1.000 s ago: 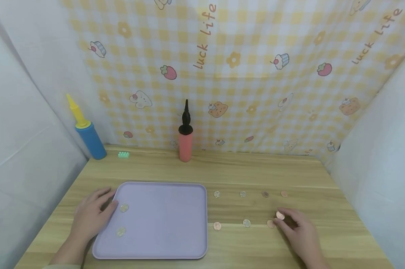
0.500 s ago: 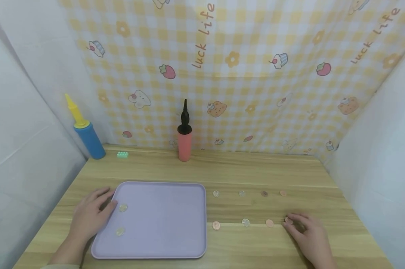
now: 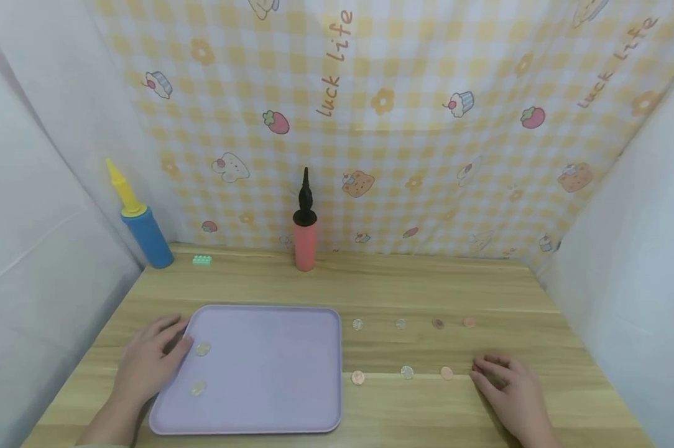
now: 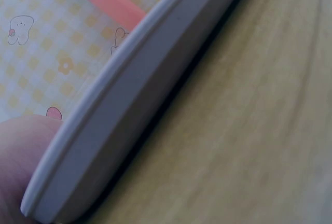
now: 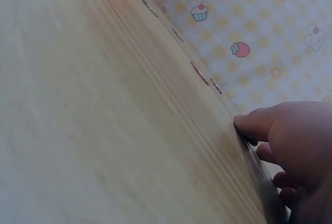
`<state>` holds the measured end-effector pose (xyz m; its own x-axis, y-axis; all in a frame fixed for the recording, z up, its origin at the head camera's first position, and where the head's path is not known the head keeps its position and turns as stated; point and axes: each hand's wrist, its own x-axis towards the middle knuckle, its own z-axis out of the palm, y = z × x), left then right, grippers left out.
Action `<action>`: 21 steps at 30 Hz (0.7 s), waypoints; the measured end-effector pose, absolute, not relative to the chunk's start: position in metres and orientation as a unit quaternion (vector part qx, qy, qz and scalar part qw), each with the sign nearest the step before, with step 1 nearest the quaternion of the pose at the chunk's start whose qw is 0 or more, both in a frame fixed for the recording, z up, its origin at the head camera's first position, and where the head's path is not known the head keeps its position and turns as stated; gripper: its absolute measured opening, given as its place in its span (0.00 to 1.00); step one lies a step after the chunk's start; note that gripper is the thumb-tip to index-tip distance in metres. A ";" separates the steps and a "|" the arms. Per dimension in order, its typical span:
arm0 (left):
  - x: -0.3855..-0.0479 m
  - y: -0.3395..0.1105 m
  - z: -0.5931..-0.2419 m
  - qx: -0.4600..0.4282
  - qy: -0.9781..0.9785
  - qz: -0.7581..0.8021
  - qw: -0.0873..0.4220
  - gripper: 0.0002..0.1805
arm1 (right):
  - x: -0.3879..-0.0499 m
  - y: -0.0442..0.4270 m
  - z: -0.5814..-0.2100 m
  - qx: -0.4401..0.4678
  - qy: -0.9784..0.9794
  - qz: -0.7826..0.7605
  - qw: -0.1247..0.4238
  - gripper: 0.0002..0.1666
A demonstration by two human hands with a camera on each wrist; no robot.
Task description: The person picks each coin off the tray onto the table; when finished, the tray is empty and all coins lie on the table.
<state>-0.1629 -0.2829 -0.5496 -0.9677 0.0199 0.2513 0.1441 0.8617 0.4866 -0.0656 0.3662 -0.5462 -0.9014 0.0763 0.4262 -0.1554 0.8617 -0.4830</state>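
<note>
My left hand (image 3: 147, 358) holds the left edge of a lilac tray (image 3: 270, 373), thumb over the rim; the left wrist view shows the tray wall (image 4: 119, 99) close up. On the tray lie two pale coins (image 3: 203, 349). To the right, my right hand (image 3: 513, 392) rests low on the table, thumb and fingers pinching a coin (image 5: 252, 141), seen as a dark edge in the right wrist view and mostly hidden. It is just right of a copper coin (image 3: 446, 373). That row also has a silver coin (image 3: 406, 371) and another copper coin (image 3: 358, 377).
A farther row of coins, silver (image 3: 357, 324) to copper (image 3: 469, 322), lies on the wooden table (image 3: 426, 286). At the back stand a pink pump (image 3: 306, 246) and a blue pump (image 3: 148, 239), with a green toy brick (image 3: 202, 260) between. A checked curtain (image 3: 415, 143) hangs behind.
My right hand has carried the coin rightward and down to the table beside the near row, then stayed there. My left hand has kept its place at the tray.
</note>
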 end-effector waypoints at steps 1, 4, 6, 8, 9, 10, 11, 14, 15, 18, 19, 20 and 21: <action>-0.162 -0.283 -0.549 -0.042 -0.958 -0.259 0.119 0.27 | -0.066 0.366 -0.546 0.021 -0.939 0.263 0.219 0.14; -0.161 -0.283 -0.549 -0.044 -0.957 -0.258 0.124 0.27 | -0.066 0.366 -0.547 0.018 -0.939 0.269 0.211 0.14; -0.161 -0.282 -0.549 -0.046 -0.957 -0.259 0.125 0.26 | -0.066 0.366 -0.547 0.016 -0.939 0.270 0.210 0.14; -0.162 -0.282 -0.548 -0.048 -0.956 -0.260 0.125 0.27 | -0.066 0.367 -0.547 0.015 -0.939 0.272 0.212 0.15; -0.163 -0.283 -0.548 -0.048 -0.956 -0.260 0.124 0.27 | -0.067 0.367 -0.547 0.016 -0.938 0.273 0.213 0.14; -0.163 -0.283 -0.548 -0.048 -0.956 -0.260 0.124 0.27 | -0.067 0.367 -0.547 0.017 -0.937 0.274 0.215 0.14; -0.163 -0.283 -0.548 -0.047 -0.957 -0.260 0.123 0.27 | -0.067 0.367 -0.546 0.019 -0.937 0.274 0.216 0.14; -0.163 -0.284 -0.550 -0.046 -0.957 -0.259 0.124 0.27 | -0.068 0.367 -0.546 0.022 -0.936 0.275 0.219 0.14; -0.164 -0.284 -0.550 -0.046 -0.957 -0.260 0.124 0.27 | -0.069 0.367 -0.546 0.021 -0.936 0.275 0.219 0.13; -0.164 -0.285 -0.550 -0.047 -0.957 -0.260 0.123 0.27 | -0.069 0.366 -0.546 0.015 -0.937 0.272 0.217 0.12; -0.164 -0.285 -0.550 -0.048 -0.956 -0.260 0.124 0.27 | -0.068 0.366 -0.547 0.013 -0.938 0.272 0.217 0.12; -0.164 -0.285 -0.551 -0.048 -0.956 -0.260 0.123 0.27 | -0.068 0.367 -0.548 0.010 -0.938 0.270 0.215 0.12; -0.163 -0.284 -0.551 -0.048 -0.957 -0.260 0.121 0.27 | -0.067 0.367 -0.548 0.007 -0.939 0.270 0.213 0.12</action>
